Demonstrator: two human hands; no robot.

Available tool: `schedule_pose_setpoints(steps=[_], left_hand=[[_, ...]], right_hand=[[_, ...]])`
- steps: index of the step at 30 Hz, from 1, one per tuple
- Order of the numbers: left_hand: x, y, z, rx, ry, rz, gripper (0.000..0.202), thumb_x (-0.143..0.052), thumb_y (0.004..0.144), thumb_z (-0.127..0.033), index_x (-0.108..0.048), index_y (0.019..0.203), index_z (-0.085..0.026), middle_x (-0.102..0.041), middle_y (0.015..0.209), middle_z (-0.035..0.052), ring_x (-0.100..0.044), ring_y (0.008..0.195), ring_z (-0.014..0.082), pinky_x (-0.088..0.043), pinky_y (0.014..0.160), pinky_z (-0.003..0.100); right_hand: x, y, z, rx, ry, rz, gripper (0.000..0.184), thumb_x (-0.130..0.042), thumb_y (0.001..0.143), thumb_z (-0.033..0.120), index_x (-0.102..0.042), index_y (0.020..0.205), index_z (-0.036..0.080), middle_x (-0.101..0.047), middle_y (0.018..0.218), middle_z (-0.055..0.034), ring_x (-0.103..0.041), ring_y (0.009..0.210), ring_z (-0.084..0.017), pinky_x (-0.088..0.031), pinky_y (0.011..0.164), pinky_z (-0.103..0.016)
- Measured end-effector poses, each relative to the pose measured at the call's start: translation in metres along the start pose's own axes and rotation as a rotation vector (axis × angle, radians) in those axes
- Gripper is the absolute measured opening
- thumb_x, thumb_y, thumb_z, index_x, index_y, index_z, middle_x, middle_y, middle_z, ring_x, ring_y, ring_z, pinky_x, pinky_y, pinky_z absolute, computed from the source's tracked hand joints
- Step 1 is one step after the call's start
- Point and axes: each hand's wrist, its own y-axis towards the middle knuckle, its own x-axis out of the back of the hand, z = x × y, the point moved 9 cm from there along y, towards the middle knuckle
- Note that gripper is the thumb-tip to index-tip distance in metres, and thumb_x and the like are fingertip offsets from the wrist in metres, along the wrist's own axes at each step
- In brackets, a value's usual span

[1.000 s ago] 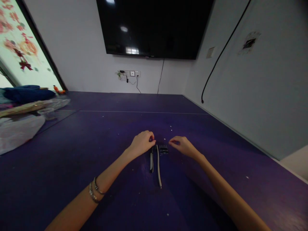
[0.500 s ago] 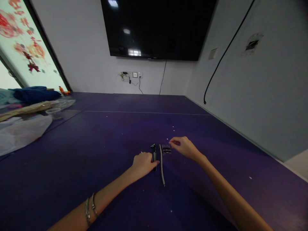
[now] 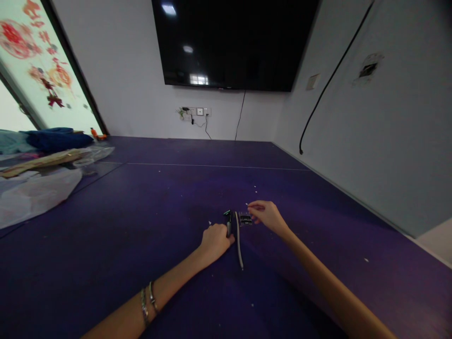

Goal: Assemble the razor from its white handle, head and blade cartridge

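On the purple surface (image 3: 148,263), my left hand (image 3: 216,240) is closed around the handle of a dark razor (image 3: 229,226). The razor's green-edged head points away from me, and my fingers hide part of its handle. Just right of it lies a thin, pale grey stick (image 3: 238,245), slightly curved. Beyond the stick sits a small clear pack (image 3: 245,219) with dark pieces in it. My right hand (image 3: 266,215) is pinched at the pack's right edge. Whether its fingertips hold anything is too small to make out.
At the far left lie a white plastic bag (image 3: 42,195), blue cloth (image 3: 58,139) and a small orange object (image 3: 97,135). A large TV (image 3: 233,42) hangs on the back wall. A black cable (image 3: 325,89) hangs down the right wall. Small white scraps dot the surface.
My left hand has shifted slightly right and toward me along the razor, whose head now leans a little differently. My right hand stays pinched beside the pack. The view has tilted slightly.
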Motion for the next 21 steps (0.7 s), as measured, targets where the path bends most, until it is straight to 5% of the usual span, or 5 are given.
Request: schedule_pose_setpoints(steps=[6,12,17,21], left_hand=[[0.025,-0.004,0.000,0.007,-0.018,-0.116,0.031,-0.046,0.083,-0.042,-0.066,0.085,-0.018,-0.068,0.079,0.0080,-0.065,0.079,0.0241,-0.049,0.070,0.034],[0.043,-0.009,-0.026,-0.064,0.041,-0.197,0.033,-0.041,0.085,-0.042,-0.063,0.093,-0.018,-0.069,0.080,0.0091,-0.066,0.077,0.0264,-0.048,0.069,0.037],[0.045,-0.008,-0.049,-0.116,0.024,-0.202,0.033,-0.040,0.086,-0.042,-0.061,0.098,-0.018,-0.069,0.084,0.0095,-0.066,0.079,0.0281,-0.049,0.069,0.040],[0.042,-0.007,-0.064,-0.182,-0.007,-0.183,0.042,-0.034,0.088,-0.049,-0.062,0.095,-0.018,-0.068,0.085,0.0092,-0.066,0.080,0.0273,-0.049,0.069,0.040]], right_hand=[[-0.023,-0.009,-0.011,-0.214,0.368,0.036,0.025,-0.074,0.059,0.022,-0.063,0.080,0.015,-0.066,0.070,-0.0033,-0.064,0.064,-0.015,-0.056,0.052,-0.026],[-0.046,-0.023,0.001,-0.281,0.539,0.109,0.027,-0.074,0.062,0.024,-0.060,0.083,0.016,-0.065,0.072,-0.0028,-0.064,0.063,-0.013,-0.055,0.059,-0.025],[-0.030,-0.020,-0.004,-0.204,0.411,0.024,0.029,-0.073,0.062,0.029,-0.061,0.085,0.017,-0.067,0.072,-0.0036,-0.064,0.066,-0.016,-0.054,0.057,-0.027],[0.007,-0.015,-0.015,-0.137,0.160,-0.085,0.028,-0.069,0.065,0.031,-0.065,0.088,0.015,-0.068,0.074,-0.0057,-0.065,0.066,-0.017,-0.053,0.056,-0.027]])
